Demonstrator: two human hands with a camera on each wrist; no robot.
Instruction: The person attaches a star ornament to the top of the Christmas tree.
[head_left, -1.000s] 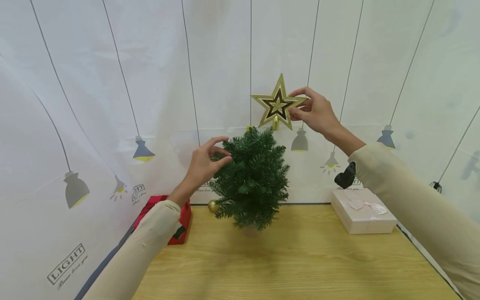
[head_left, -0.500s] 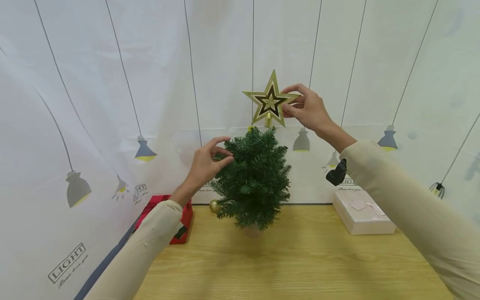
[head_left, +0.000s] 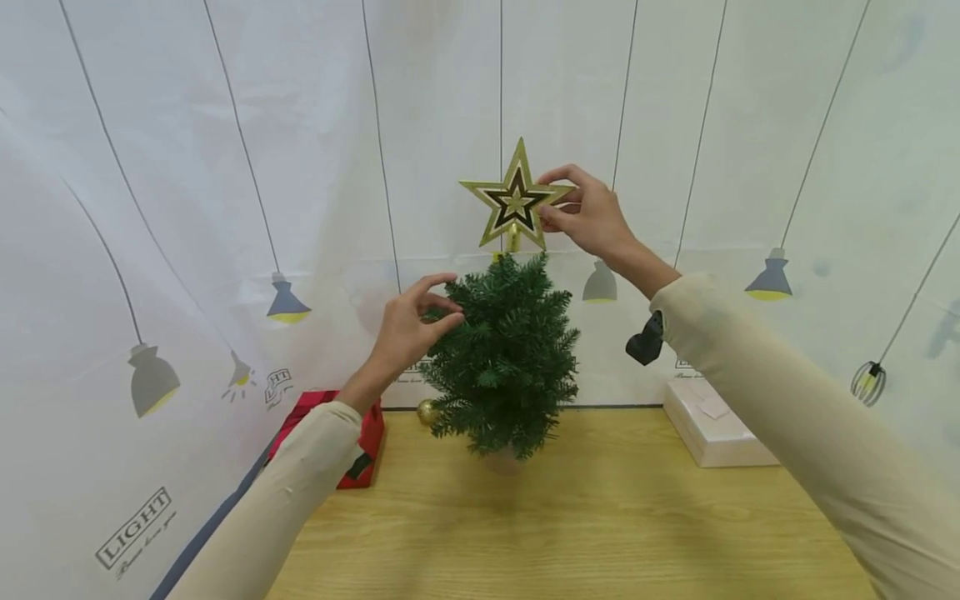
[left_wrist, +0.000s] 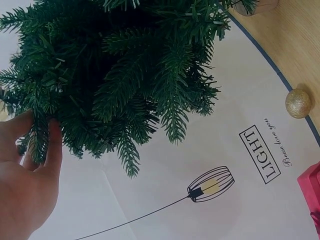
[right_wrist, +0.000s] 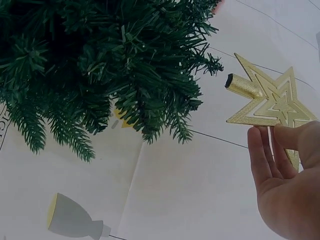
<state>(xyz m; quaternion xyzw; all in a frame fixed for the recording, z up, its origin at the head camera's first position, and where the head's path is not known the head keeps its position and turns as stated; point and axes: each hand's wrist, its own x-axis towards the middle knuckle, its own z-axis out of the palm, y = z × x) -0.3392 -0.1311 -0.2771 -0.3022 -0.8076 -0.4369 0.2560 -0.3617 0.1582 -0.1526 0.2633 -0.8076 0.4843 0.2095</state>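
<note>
A small artificial Christmas tree [head_left: 510,358] stands upright on the table. The left hand [head_left: 412,325] is at its upper left side; in the left wrist view, thumb and fingers [left_wrist: 54,145] pinch a branch tip. Some of those fingertips are hidden by needles. Just above the treetop, the right hand [head_left: 588,212] pinches a gold star topper [head_left: 516,200] by its right-hand point. The star is upright in the head view, its short tube socket facing down. From the right wrist, the socket [right_wrist: 243,86] shows its dark end turned toward the tree, a gap apart from the top branches.
Behind the tree's left side lies a gold ball ornament [head_left: 427,412]. A red gift box [head_left: 371,442] sits at the left, partly behind the left sleeve. At the right is a pale pink gift box [head_left: 720,425]. A lamp-printed backdrop [head_left: 450,125] borders the wooden table [head_left: 570,525].
The right hand has carried the star leftward and slightly up, from the upper right of the tree to over its top. The left hand has stayed at the branch.
</note>
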